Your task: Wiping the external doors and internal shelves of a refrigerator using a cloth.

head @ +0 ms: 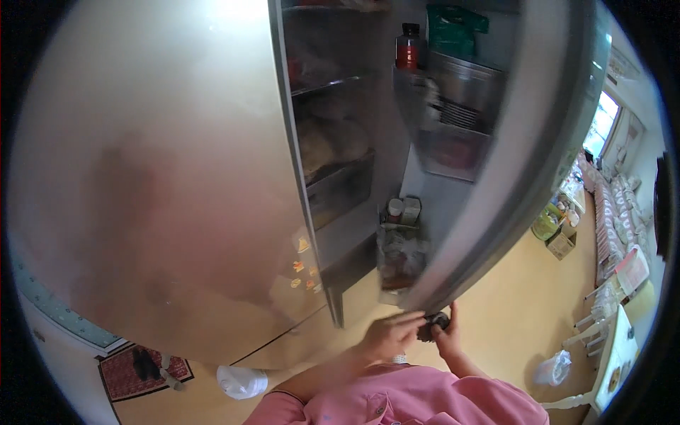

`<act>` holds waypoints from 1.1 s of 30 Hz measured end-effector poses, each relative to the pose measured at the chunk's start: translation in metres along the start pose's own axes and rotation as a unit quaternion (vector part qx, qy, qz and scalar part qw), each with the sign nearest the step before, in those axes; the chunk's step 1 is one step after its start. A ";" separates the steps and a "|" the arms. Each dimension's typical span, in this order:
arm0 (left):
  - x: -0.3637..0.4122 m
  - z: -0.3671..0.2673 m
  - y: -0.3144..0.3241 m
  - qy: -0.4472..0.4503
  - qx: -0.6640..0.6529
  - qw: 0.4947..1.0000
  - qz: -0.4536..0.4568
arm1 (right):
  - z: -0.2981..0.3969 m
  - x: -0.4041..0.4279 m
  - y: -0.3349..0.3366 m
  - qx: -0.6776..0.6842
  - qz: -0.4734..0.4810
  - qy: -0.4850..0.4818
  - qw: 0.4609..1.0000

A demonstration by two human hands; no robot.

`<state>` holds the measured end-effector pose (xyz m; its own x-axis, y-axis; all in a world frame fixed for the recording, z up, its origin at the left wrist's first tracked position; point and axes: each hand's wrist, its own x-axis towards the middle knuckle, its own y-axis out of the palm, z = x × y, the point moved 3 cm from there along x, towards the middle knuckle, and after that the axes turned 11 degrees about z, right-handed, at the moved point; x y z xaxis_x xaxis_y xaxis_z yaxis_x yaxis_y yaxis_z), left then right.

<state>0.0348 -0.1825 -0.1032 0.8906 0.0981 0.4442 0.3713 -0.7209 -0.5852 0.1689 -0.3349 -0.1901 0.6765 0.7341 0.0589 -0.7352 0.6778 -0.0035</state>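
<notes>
The right door of a refrigerator stands ajar before me, with my two hands close below its near edge. My right hand is shut on a small dark object, thumb across it and one finger pointing up by the door; what the object is cannot be made out. My left hand is slightly blurred, its fingers reaching over to the dark object and the door's edge. Whether those fingers grip or only touch is unclear. The refrigerator's left door is closed, with small orange stickers near its edge.
Door bins hold a dark-capped bottle, a green bag and small containers. Bagged food sits on the inner shelves. On the floor are a white bin, a lined wastebasket and a cardboard box. A white table stands right.
</notes>
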 end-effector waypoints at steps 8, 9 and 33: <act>-0.012 0.121 -0.048 -0.182 0.471 0.847 0.167 | -0.011 0.023 -0.134 -0.052 -0.178 0.026 0.982; -0.017 0.130 -0.049 -0.179 0.472 0.846 0.173 | -0.006 0.027 -0.138 -0.047 -0.191 0.037 0.980; -0.070 0.076 0.018 -0.432 0.575 0.613 0.327 | 0.036 0.067 -0.057 -0.059 0.124 0.058 0.989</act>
<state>-0.0005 -0.1503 -0.1960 0.5706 0.7308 -0.3746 -0.6415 0.1118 -0.7589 0.2546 -0.3263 -0.1504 0.4810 0.8736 -0.0740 -0.8739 0.4710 -0.1203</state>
